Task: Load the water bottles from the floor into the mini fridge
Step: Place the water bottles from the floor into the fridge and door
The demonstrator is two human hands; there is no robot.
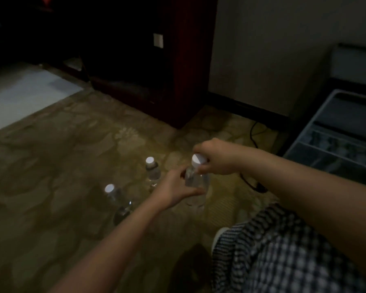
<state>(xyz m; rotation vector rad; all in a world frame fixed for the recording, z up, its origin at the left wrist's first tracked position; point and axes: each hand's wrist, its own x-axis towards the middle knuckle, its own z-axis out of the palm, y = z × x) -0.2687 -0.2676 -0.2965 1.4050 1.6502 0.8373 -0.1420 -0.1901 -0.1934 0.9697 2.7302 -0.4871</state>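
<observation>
Three clear water bottles with white caps stand on the patterned carpet. My right hand [217, 157] grips the neck of the nearest bottle [197, 182], just under its cap. My left hand [173, 189] curls round the same bottle's body from the left. A second bottle [153, 171] stands just behind my left hand. The third bottle [116, 197] stands further left, partly hidden by my left forearm. The mini fridge's open door [334, 132], with its grey shelves, lies at the right edge.
A dark wooden cabinet [156, 81] stands behind the bottles. A black cable [254, 132] runs over the carpet beside the fridge. My knee in checked fabric [283, 250] fills the lower right. A pale floor strip [19, 98] lies at far left.
</observation>
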